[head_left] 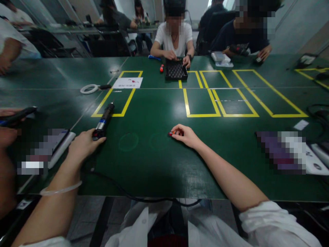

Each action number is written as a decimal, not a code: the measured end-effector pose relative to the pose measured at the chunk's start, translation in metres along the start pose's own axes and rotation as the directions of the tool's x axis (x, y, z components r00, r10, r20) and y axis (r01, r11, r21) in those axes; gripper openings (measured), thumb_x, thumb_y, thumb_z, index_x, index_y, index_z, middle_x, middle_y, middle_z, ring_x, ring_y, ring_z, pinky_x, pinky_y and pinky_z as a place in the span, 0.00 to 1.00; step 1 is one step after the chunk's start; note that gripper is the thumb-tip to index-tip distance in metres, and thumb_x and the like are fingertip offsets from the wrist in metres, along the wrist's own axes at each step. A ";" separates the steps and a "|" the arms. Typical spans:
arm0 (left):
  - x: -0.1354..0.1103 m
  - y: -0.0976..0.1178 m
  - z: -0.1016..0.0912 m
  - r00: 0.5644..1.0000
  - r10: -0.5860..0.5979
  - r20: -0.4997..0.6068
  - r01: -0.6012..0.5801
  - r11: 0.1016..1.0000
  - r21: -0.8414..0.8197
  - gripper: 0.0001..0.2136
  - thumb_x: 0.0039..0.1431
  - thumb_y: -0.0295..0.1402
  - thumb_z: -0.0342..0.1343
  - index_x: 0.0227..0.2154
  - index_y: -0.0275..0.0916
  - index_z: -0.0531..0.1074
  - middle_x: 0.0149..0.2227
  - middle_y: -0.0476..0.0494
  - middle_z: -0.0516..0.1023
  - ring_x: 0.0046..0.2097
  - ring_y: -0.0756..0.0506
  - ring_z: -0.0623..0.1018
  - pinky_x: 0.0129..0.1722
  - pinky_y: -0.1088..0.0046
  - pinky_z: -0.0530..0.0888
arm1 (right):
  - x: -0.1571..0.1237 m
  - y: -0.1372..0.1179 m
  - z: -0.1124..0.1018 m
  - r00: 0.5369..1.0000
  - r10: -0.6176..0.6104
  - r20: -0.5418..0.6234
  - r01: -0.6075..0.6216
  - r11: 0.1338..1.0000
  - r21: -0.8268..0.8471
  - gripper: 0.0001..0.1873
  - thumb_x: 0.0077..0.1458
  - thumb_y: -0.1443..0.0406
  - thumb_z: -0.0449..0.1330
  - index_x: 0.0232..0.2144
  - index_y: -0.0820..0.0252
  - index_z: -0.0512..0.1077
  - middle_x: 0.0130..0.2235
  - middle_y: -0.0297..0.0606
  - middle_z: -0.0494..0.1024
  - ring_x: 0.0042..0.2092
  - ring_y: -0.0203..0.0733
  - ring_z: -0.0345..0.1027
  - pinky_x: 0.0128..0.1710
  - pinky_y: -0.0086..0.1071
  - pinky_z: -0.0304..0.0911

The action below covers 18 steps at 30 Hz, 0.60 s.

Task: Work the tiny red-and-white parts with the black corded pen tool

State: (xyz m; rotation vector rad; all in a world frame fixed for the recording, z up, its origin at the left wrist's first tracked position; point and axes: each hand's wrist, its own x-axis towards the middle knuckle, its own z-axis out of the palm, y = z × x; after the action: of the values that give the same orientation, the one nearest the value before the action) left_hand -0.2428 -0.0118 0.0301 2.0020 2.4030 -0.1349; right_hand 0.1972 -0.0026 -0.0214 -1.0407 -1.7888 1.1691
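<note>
– What's nearest?
– A rolled-sleeved white cloth shirt (210, 230), bottom centre, below a broad green table (154, 171).
– The hands?
– Left of centre, the left hand (82, 145) curls round the end of a black, silver-banded cylindrical tool (102, 122); mid-frame, the right hand (189, 136) pinches a small red-and-black piece (170, 133).

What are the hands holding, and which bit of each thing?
The left hand holds a dark tool by its near end. The right hand pinches a small red thing; its left tip pokes out, but the grip hides the rest.
</note>
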 end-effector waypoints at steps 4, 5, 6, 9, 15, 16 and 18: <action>-0.002 0.047 -0.009 0.997 0.030 0.069 -0.031 0.999 0.013 0.33 0.59 0.55 0.45 0.61 0.37 0.61 0.54 0.30 0.73 0.47 0.32 0.76 0.37 0.64 0.70 | 0.000 0.000 0.000 1.000 0.000 -0.010 0.000 1.000 -0.015 0.10 0.51 0.63 0.63 0.36 0.61 0.71 0.28 0.30 0.69 0.27 0.32 0.60 0.29 0.28 0.57; -0.003 0.060 -0.011 0.996 0.065 0.065 -0.065 0.998 -0.003 0.33 0.60 0.55 0.45 0.61 0.37 0.60 0.54 0.29 0.72 0.48 0.31 0.76 0.38 0.62 0.70 | 0.000 0.001 0.000 1.000 0.001 -0.008 -0.002 1.000 -0.012 0.10 0.52 0.63 0.63 0.36 0.61 0.70 0.28 0.30 0.69 0.27 0.32 0.60 0.29 0.28 0.57; -0.004 0.074 -0.012 0.993 0.099 0.057 -0.098 0.995 -0.018 0.33 0.60 0.54 0.45 0.62 0.37 0.60 0.54 0.29 0.72 0.48 0.31 0.75 0.39 0.61 0.71 | 0.000 0.001 0.000 1.000 0.002 -0.007 -0.002 1.000 -0.003 0.11 0.52 0.63 0.63 0.37 0.61 0.70 0.28 0.30 0.68 0.27 0.32 0.60 0.29 0.28 0.57; -0.006 0.116 -0.012 0.982 0.188 0.021 -0.187 0.981 -0.058 0.31 0.59 0.52 0.48 0.61 0.40 0.61 0.55 0.30 0.71 0.49 0.32 0.76 0.41 0.61 0.72 | 0.000 0.004 0.001 1.000 -0.021 -0.008 0.021 0.999 0.036 0.12 0.52 0.62 0.63 0.39 0.60 0.69 0.29 0.30 0.69 0.28 0.32 0.60 0.29 0.28 0.58; -0.018 0.193 -0.009 0.915 0.402 -0.041 -0.403 0.905 -0.135 0.28 0.59 0.46 0.52 0.60 0.39 0.61 0.55 0.32 0.71 0.51 0.33 0.75 0.44 0.60 0.72 | -0.002 0.002 0.002 0.981 -0.191 -0.013 0.188 0.975 -0.122 0.06 0.57 0.64 0.60 0.37 0.59 0.69 0.33 0.32 0.68 0.29 0.32 0.60 0.31 0.28 0.59; -0.021 0.204 -0.009 0.901 0.431 -0.047 -0.433 0.890 -0.145 0.28 0.59 0.45 0.52 0.60 0.39 0.62 0.55 0.32 0.70 0.51 0.33 0.75 0.45 0.60 0.72 | -0.003 0.001 0.002 0.976 -0.218 -0.015 0.213 0.964 -0.161 0.05 0.57 0.64 0.60 0.36 0.59 0.69 0.33 0.33 0.68 0.29 0.33 0.61 0.31 0.28 0.59; -0.027 0.223 -0.009 0.874 0.483 -0.056 -0.485 0.859 -0.160 0.27 0.60 0.42 0.53 0.60 0.39 0.61 0.56 0.33 0.70 0.53 0.34 0.74 0.46 0.60 0.73 | -0.004 -0.002 0.002 0.964 -0.265 -0.012 0.255 0.936 -0.242 0.04 0.58 0.65 0.59 0.36 0.58 0.68 0.34 0.34 0.67 0.30 0.33 0.61 0.33 0.28 0.60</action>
State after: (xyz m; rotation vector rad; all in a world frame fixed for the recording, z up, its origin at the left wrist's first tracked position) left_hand -0.0184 0.0017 0.0275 2.4415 1.7599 0.0885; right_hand 0.1964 -0.0074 -0.0210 -0.9184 -1.9964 0.7788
